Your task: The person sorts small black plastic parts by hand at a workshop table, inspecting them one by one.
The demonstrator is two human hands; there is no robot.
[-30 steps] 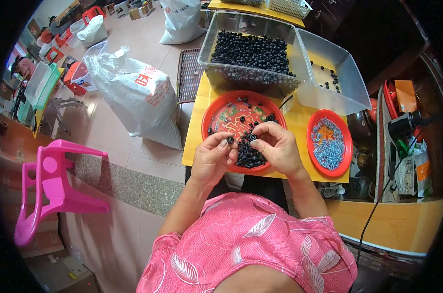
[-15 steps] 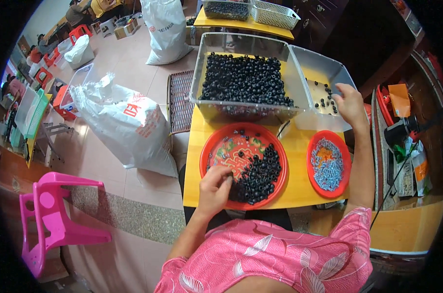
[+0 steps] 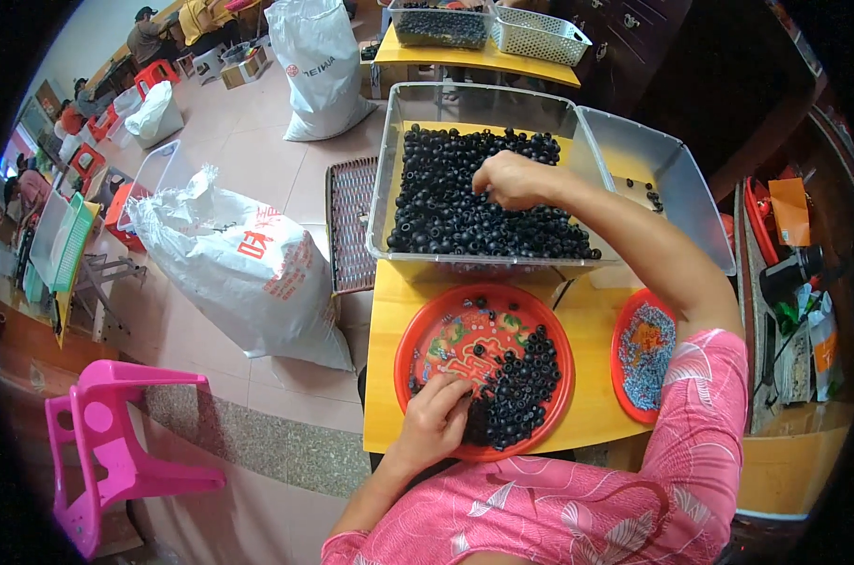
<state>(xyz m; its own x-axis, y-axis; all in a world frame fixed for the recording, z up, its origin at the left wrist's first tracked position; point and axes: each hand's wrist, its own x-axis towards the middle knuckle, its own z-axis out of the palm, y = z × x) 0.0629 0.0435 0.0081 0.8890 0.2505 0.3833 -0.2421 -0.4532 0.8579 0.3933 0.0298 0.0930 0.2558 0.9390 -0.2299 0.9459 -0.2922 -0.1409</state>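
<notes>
My left hand (image 3: 437,414) rests at the near left of a round red tray (image 3: 408,325), its fingers pinched together; what lies between them is hidden. A pile of small black ring-shaped pieces (image 3: 531,386) covers the tray's right half, and a few sit loose on its printed base. Farther off, my right hand (image 3: 514,181) hangs over a large clear plastic bin (image 3: 483,94) heaped with the same black pieces. Its fingers curl downward, closed, with their tips partly hidden. My right forearm crosses the clear bin (image 3: 676,141) beside it, where a few black pieces lie.
A smaller red tray (image 3: 623,363) of blue-grey small parts, some orange, sits under my right arm. White sacks (image 3: 243,268) and a woven rack (image 3: 354,226) stand left of the yellow table (image 3: 385,405). A pink stool (image 3: 116,443) is at lower left; people work in the background.
My right hand has moved left from the right-hand bin to above the black pieces in the large bin. My left hand stays at the round tray. The whole view has shifted slightly.
</notes>
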